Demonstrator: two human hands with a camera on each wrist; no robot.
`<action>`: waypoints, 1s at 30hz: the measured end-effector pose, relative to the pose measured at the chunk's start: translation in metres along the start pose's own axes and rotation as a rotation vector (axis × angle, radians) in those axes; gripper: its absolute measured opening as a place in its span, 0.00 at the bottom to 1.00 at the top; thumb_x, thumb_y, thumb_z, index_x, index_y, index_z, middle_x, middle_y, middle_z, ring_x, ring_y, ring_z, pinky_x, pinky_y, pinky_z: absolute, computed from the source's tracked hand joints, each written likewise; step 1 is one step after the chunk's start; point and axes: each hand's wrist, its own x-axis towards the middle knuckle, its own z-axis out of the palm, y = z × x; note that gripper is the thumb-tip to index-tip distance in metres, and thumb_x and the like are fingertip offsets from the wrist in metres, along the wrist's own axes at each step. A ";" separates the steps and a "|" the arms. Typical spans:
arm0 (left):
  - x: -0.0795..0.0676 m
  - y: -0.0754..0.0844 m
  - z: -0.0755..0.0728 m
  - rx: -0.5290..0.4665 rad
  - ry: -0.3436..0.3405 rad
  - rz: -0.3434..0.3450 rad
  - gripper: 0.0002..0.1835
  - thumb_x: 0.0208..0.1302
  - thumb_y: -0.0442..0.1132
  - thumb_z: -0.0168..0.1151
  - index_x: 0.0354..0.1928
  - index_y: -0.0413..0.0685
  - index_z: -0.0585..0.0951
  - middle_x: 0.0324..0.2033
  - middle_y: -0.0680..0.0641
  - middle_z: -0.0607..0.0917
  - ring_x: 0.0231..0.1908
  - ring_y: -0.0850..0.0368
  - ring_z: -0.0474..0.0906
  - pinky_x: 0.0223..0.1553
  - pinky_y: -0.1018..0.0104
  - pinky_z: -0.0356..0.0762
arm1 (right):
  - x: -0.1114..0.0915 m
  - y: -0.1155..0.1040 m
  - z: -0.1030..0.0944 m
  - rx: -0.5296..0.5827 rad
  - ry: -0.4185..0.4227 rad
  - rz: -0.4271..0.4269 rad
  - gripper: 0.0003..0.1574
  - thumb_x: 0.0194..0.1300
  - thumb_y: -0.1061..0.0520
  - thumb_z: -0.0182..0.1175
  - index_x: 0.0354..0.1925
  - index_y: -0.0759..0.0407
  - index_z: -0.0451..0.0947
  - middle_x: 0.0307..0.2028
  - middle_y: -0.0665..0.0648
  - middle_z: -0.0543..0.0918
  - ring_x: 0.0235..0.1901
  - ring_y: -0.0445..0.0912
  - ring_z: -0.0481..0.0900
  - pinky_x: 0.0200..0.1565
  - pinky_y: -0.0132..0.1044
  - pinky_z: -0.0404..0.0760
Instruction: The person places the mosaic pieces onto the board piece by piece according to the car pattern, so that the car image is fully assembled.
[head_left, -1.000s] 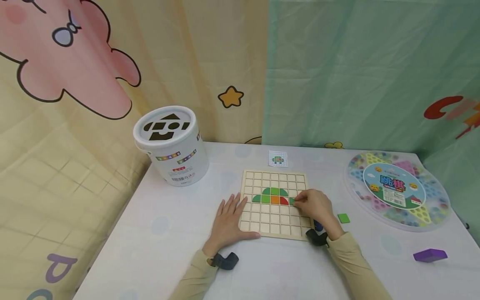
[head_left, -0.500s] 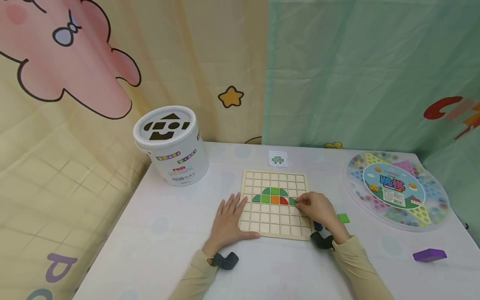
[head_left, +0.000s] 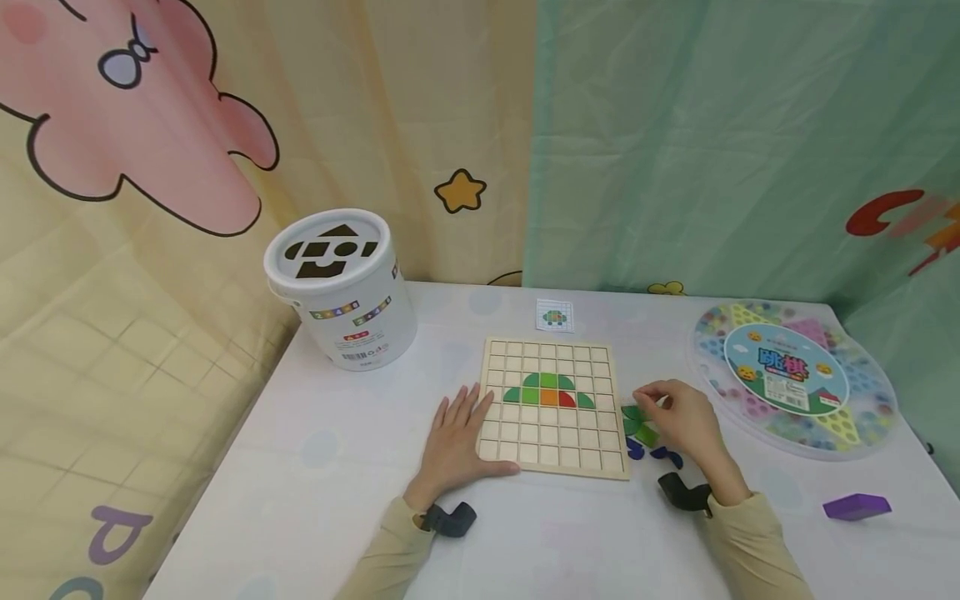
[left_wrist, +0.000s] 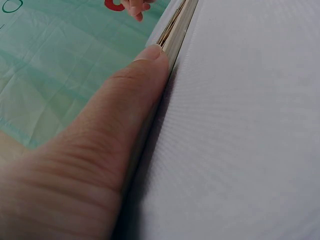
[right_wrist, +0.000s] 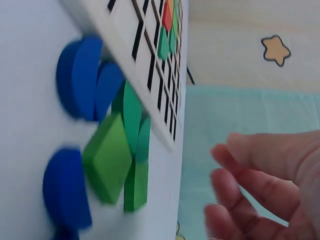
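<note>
A wooden grid board [head_left: 529,433] lies on the table, with green, orange and red pieces set in its upper middle cells; a green quarter-round [head_left: 585,402] ends the lower row. My left hand [head_left: 455,446] spreads along the board's left side, its thumb lying along the front edge. Just right of the board, my right hand [head_left: 686,417] hovers with loosely bent fingers, thumb close to the index finger; nothing shows between them. Below it lie a light green square [right_wrist: 107,157], darker green pieces [head_left: 634,417] and blue rounded pieces [right_wrist: 67,190].
A small pattern card [head_left: 554,317] lies behind the board. To the back left stands a white bucket [head_left: 367,325] with shape holes in its lid. A round Chinese checkers set [head_left: 787,367] and a purple block [head_left: 857,507] are on the right.
My right hand has let go of the green quarter-round in the board's cell and moved right, over the loose pieces. My left hand stays in place.
</note>
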 end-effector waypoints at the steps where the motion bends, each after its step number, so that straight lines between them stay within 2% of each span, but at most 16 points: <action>1: 0.000 0.000 0.000 -0.001 0.000 0.001 0.62 0.41 0.78 0.59 0.74 0.48 0.54 0.73 0.44 0.50 0.72 0.48 0.39 0.69 0.52 0.35 | -0.001 0.004 -0.003 0.002 0.040 -0.001 0.14 0.64 0.53 0.63 0.37 0.64 0.84 0.29 0.57 0.81 0.22 0.46 0.70 0.20 0.37 0.67; 4: 0.000 0.000 -0.001 -0.001 -0.002 0.001 0.62 0.41 0.78 0.59 0.74 0.48 0.54 0.73 0.44 0.50 0.72 0.49 0.39 0.69 0.51 0.35 | -0.003 0.015 -0.010 -0.016 0.137 0.023 0.16 0.64 0.50 0.62 0.36 0.63 0.83 0.28 0.56 0.80 0.23 0.46 0.69 0.18 0.42 0.69; 8: 0.001 0.000 -0.001 0.005 -0.011 -0.007 0.62 0.41 0.78 0.58 0.74 0.49 0.54 0.73 0.45 0.49 0.72 0.49 0.38 0.69 0.52 0.34 | -0.006 0.025 -0.018 -0.022 0.153 0.050 0.19 0.64 0.47 0.62 0.37 0.62 0.83 0.28 0.55 0.78 0.24 0.46 0.69 0.17 0.43 0.70; 11: 0.001 0.000 -0.001 0.001 -0.015 -0.011 0.62 0.41 0.78 0.59 0.74 0.49 0.54 0.73 0.45 0.49 0.72 0.50 0.38 0.69 0.52 0.33 | -0.008 0.027 -0.021 -0.017 0.105 0.047 0.15 0.62 0.51 0.63 0.37 0.63 0.83 0.26 0.55 0.77 0.23 0.47 0.68 0.18 0.39 0.67; 16: 0.001 0.000 0.000 -0.006 -0.016 -0.013 0.62 0.41 0.78 0.59 0.74 0.49 0.54 0.73 0.45 0.50 0.72 0.50 0.38 0.69 0.52 0.33 | -0.008 0.026 -0.016 -0.027 -0.045 0.029 0.10 0.60 0.58 0.65 0.37 0.63 0.84 0.26 0.53 0.78 0.22 0.46 0.67 0.19 0.35 0.66; 20: 0.001 -0.001 0.001 0.000 -0.016 -0.014 0.62 0.41 0.78 0.59 0.74 0.49 0.54 0.73 0.45 0.49 0.72 0.50 0.38 0.69 0.53 0.33 | -0.005 0.024 -0.005 -0.013 -0.129 0.032 0.10 0.58 0.57 0.68 0.37 0.62 0.85 0.28 0.53 0.77 0.22 0.45 0.68 0.21 0.36 0.67; 25: 0.001 0.000 0.001 0.003 -0.008 -0.005 0.62 0.41 0.79 0.58 0.74 0.49 0.54 0.73 0.45 0.50 0.72 0.49 0.39 0.69 0.51 0.35 | 0.001 0.022 0.003 -0.016 -0.178 0.034 0.12 0.56 0.57 0.69 0.38 0.61 0.85 0.27 0.52 0.75 0.23 0.45 0.67 0.24 0.38 0.67; 30: 0.001 0.000 0.002 0.006 0.010 0.005 0.62 0.41 0.79 0.58 0.73 0.48 0.55 0.73 0.44 0.51 0.72 0.48 0.40 0.69 0.49 0.37 | 0.005 0.023 0.007 -0.043 -0.190 0.048 0.11 0.57 0.56 0.68 0.39 0.60 0.84 0.28 0.52 0.77 0.27 0.45 0.72 0.26 0.38 0.70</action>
